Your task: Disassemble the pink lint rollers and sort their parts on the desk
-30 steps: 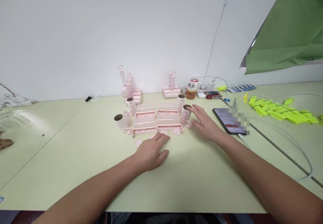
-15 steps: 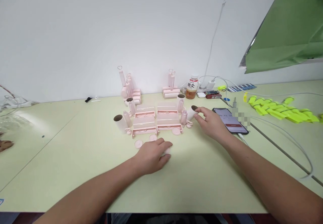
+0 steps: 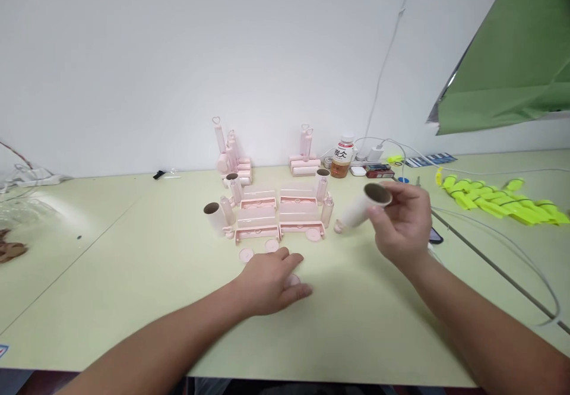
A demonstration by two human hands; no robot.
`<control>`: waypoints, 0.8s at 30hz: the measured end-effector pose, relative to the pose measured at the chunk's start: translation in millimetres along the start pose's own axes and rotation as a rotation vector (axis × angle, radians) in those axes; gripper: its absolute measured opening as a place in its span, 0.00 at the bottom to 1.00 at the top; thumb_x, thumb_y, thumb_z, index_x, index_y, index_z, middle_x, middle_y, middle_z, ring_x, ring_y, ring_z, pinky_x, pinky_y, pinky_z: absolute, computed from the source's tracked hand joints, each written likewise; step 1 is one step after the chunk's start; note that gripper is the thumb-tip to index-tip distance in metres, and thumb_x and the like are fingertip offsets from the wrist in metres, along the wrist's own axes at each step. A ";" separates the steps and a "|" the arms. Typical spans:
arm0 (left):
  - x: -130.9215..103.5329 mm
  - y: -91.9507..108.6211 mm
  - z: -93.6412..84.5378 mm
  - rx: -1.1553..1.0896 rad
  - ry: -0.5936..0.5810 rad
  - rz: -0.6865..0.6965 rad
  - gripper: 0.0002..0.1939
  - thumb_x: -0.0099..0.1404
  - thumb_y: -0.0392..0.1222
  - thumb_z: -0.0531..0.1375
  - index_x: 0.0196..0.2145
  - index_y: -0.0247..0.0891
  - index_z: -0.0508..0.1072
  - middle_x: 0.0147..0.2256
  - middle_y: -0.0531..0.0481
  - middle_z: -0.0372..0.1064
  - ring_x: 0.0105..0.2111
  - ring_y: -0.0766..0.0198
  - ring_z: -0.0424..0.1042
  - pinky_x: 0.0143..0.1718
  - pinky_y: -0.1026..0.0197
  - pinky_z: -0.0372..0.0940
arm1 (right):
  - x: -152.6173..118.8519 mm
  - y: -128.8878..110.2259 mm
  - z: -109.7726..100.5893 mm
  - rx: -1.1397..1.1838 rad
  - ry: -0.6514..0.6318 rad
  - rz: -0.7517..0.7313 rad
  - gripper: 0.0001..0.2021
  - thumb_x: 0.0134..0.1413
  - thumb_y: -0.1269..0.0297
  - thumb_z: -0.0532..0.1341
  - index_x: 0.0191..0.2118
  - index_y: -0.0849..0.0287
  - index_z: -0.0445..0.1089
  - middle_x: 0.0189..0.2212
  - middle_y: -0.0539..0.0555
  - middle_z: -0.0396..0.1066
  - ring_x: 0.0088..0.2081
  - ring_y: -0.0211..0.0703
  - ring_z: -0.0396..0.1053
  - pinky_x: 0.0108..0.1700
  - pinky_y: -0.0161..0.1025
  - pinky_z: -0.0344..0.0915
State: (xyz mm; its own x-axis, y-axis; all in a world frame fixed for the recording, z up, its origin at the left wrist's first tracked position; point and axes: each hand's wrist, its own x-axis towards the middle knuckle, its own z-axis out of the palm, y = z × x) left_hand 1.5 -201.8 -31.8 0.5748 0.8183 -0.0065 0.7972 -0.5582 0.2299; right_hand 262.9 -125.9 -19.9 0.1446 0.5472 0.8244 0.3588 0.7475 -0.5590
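Observation:
My right hand [image 3: 403, 223] grips a white roll [image 3: 356, 209] by its upper end, tilted so its brown core faces up. My left hand [image 3: 271, 279] rests low over the table with thumb and fingers apart, a pink disc [image 3: 293, 281] partly showing between them. Two more pink discs, one of them [image 3: 246, 255], lie just beyond it. Behind are pink open cases [image 3: 257, 233] with clear covers, small clear-pink bottles [image 3: 327, 212] and an upright white roll [image 3: 216, 218]. A small pink piece [image 3: 338, 226] lies beside the held roll's lower end.
Pink assembled items [image 3: 306, 160] stand by the wall, near a drink bottle [image 3: 342, 157]. A phone [image 3: 436, 236] lies mostly hidden behind my right hand. White cables [image 3: 512, 234] and yellow-green strips [image 3: 503, 198] spread at the right.
My right hand has lifted the white roll, bringing it nearer and to the right. The thumb of my left hand has spread farther from its fingers, uncovering more of the disc.

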 end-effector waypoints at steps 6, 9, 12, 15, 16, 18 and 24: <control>0.1 -6.8 -4.5 -0.016 -0.056 0.068 0.19 0.63 0.53 0.58 0.49 0.43 0.69 0.39 0.49 0.68 0.33 0.59 0.71 0.30 0.61 0.60 | -34.2 -25.6 11.7 0.149 -0.510 0.016 0.24 0.55 0.64 0.63 0.56 0.53 0.58 0.42 0.56 0.71 0.40 0.44 0.71 0.42 0.41 0.70; 1.4 -9.4 -6.6 -0.007 -0.059 0.090 0.13 0.65 0.51 0.57 0.40 0.41 0.71 0.38 0.49 0.67 0.32 0.61 0.70 0.29 0.61 0.59 | -36.6 -28.2 16.2 0.133 -0.672 0.008 0.24 0.57 0.64 0.61 0.58 0.53 0.56 0.41 0.56 0.73 0.40 0.43 0.71 0.41 0.39 0.70; 3.1 -10.4 -5.8 -0.004 -0.042 0.089 0.13 0.64 0.52 0.58 0.39 0.40 0.71 0.39 0.49 0.67 0.34 0.60 0.70 0.28 0.61 0.58 | -35.0 -27.0 18.6 0.094 -0.769 0.014 0.21 0.58 0.64 0.59 0.56 0.55 0.59 0.39 0.55 0.73 0.37 0.42 0.71 0.39 0.38 0.69; 4.5 -11.1 -3.4 -0.036 -0.036 0.055 0.16 0.63 0.54 0.60 0.40 0.39 0.71 0.39 0.48 0.69 0.35 0.58 0.71 0.29 0.61 0.60 | -35.6 -25.1 19.1 0.055 -0.848 0.032 0.19 0.57 0.61 0.59 0.54 0.58 0.63 0.39 0.57 0.74 0.36 0.42 0.70 0.38 0.39 0.69; 4.7 -11.3 -2.6 -0.056 -0.033 0.033 0.17 0.63 0.54 0.60 0.41 0.39 0.71 0.39 0.48 0.69 0.35 0.58 0.71 0.30 0.60 0.60 | -36.3 -24.7 19.2 0.051 -0.882 0.042 0.19 0.57 0.61 0.59 0.54 0.59 0.63 0.40 0.58 0.74 0.36 0.42 0.69 0.38 0.39 0.69; 4.7 -11.8 -1.4 -0.115 -0.006 -0.024 0.18 0.63 0.55 0.59 0.43 0.39 0.71 0.39 0.47 0.70 0.35 0.57 0.71 0.32 0.59 0.61 | -37.6 -24.4 19.2 0.058 -0.954 0.070 0.20 0.57 0.60 0.59 0.55 0.60 0.63 0.42 0.60 0.74 0.36 0.43 0.69 0.38 0.40 0.69; 3.3 -16.4 -0.9 -0.273 0.092 -0.017 0.20 0.71 0.53 0.48 0.56 0.48 0.67 0.42 0.47 0.68 0.39 0.59 0.70 0.38 0.58 0.63 | -38.2 -24.7 19.6 0.103 -1.059 0.191 0.22 0.58 0.59 0.59 0.57 0.60 0.63 0.42 0.59 0.74 0.37 0.42 0.70 0.38 0.38 0.68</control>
State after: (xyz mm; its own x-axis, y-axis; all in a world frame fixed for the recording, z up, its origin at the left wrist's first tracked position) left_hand -9.9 -189.9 -34.7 0.5331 0.8429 0.0729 0.7199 -0.4972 0.4842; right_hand 230.4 -157.8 -39.3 -0.6985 0.6685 0.2554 0.3282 0.6165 -0.7157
